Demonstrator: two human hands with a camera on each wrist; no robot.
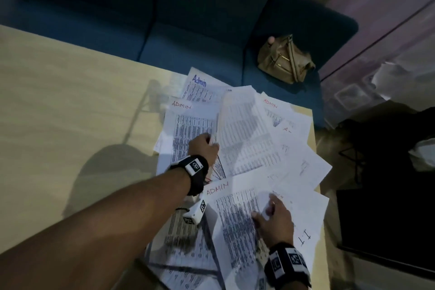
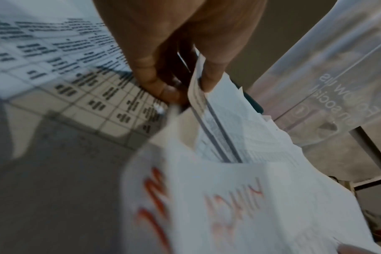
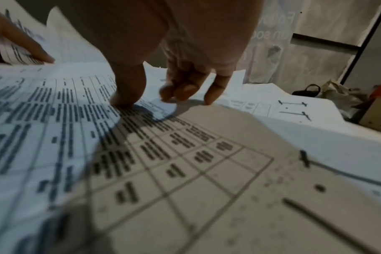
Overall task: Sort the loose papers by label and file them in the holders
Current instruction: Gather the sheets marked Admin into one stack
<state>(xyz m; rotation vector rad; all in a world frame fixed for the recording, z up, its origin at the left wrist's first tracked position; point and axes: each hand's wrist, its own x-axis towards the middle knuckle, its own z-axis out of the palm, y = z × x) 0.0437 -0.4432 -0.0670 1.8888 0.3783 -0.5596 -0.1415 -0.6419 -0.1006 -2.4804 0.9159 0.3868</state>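
Loose printed papers lie fanned over the right end of the wooden table. Several carry a red "ADMIN" label, one a blue "Admin" label, and one reads "I.T". My left hand pinches the edge of a few table-printed sheets between thumb and fingers and holds that edge lifted. My right hand rests on the near ADMIN sheet. Its thumb presses the print while the other fingers hang loosely curled just over the paper. No holders are in view.
A blue sofa runs behind the table with a tan handbag on its seat. The table's right edge lies just past the papers, some of which overhang it. Dark furniture stands on the floor to the right.
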